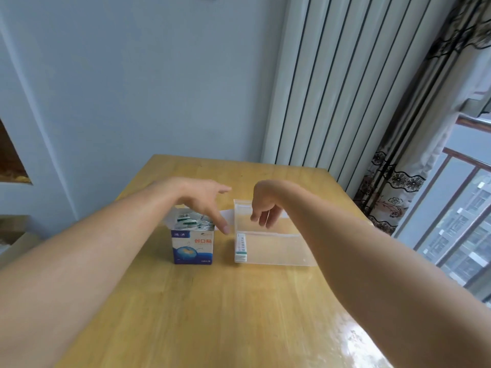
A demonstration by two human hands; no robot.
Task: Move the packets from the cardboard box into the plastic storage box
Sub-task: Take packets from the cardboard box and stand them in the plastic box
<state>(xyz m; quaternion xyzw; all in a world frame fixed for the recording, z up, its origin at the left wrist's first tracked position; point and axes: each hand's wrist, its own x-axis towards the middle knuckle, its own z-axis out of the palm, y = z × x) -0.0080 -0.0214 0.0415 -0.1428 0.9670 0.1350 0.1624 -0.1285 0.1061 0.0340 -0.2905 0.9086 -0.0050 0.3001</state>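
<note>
A small blue-and-white cardboard box [192, 247] stands open on the wooden table [212, 301], stuffed with several white-and-green packets [190, 221]. To its right sits a clear plastic storage box [276, 248] with a few packets [241, 248] standing against its left wall. My left hand [204, 200] hovers over the cardboard box with fingers spread and straight, holding nothing. My right hand [264, 205] hangs over the back of the plastic box, fingers loosely curled downward, with nothing seen in them.
A white flap [227, 214] of the cardboard box juts out between the two boxes. The table stands against a pale blue wall, with a striped white radiator panel [332, 88] and a patterned curtain [393, 187] at the right.
</note>
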